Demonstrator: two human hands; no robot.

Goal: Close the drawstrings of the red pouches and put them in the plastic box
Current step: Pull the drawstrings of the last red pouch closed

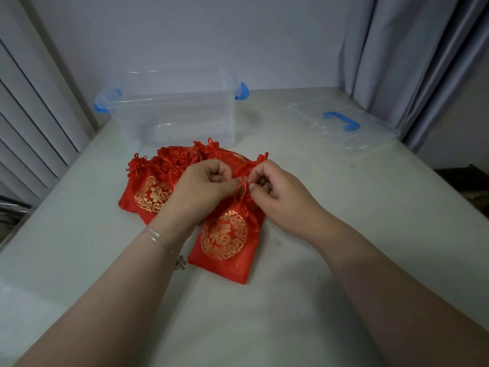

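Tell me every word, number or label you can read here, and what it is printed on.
No text can be read here.
Nearest red pouch: a round gold emblem, perhaps with a character at its centre, too blurred to read.
Left pouch in the pile: the same kind of gold emblem, also unreadable.
Clear plastic box and its lid: no label or print visible.

Pale table (370, 234), plain wall (211, 35), grey curtain (397, 49), perhaps shutters (26, 115) left
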